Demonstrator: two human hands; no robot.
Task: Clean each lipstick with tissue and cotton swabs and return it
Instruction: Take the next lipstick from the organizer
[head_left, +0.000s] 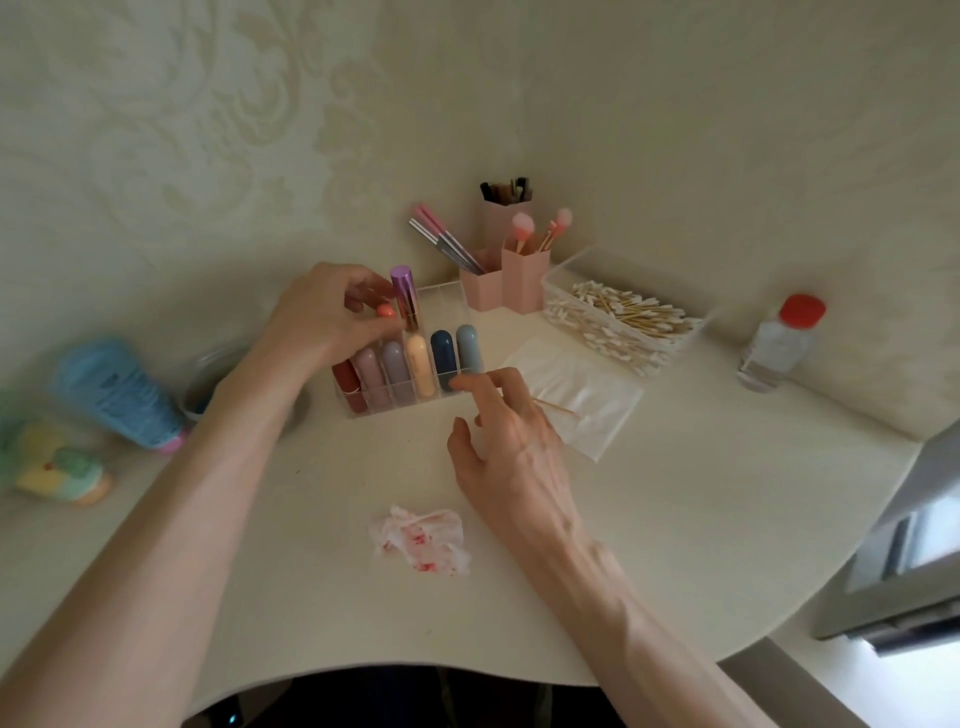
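Note:
A clear acrylic organizer (358, 410) stands mid-table and holds several capsule-shaped lipsticks: red, pink, lilac, peach, dark blue (442, 358) and grey-blue. My left hand (327, 312) pinches a shiny purple lipstick (404, 293), upright over the organizer's back row. My right hand (501, 436) hovers in front of the organizer with relaxed fingers, its index fingertip at the front wall by the dark blue lipstick. A thin swab stick (558, 409) shows just beyond its fingers, over a clean white tissue (592, 400). A crumpled tissue (421, 540) with red stains lies nearer me.
A clear box of cotton swabs (623, 322) sits at the back right, with pink brush holders (522, 280) beside it. A red-capped clear bottle (779, 345) stands far right. A blue tube (119, 395) and a pastel toy (60, 470) lie at the left.

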